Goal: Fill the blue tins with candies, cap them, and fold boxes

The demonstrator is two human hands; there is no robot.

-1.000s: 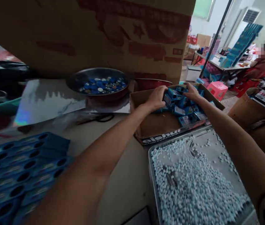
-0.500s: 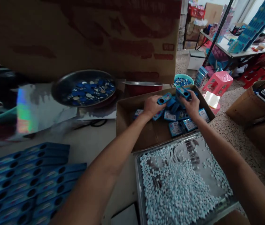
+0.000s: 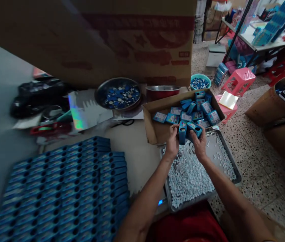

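Observation:
My left hand [image 3: 172, 144] and my right hand [image 3: 200, 144] are both closed on small blue boxes [image 3: 189, 129], held together above the far end of a metal tray [image 3: 234, 167] filled with small pale blue pellets [image 3: 186, 176]. Just beyond my hands an open shallow cardboard box [image 3: 153, 129] holds several more of the same blue boxes [image 3: 194, 111], lying loose.
Rows of flat blue packs with round holes [image 3: 64, 195] cover the table at left. A metal bowl of blue and silver caps [image 3: 118, 95], a red bowl [image 3: 162, 92] and a big cardboard carton [image 3: 122, 37] stand behind. Pink stools [image 3: 238, 80] and cartons [image 3: 271, 104] are on the floor at right.
My hands have come back out of the cardboard box with blue boxes in them and now hover over the pellet tray. The view has tilted down and pulled back.

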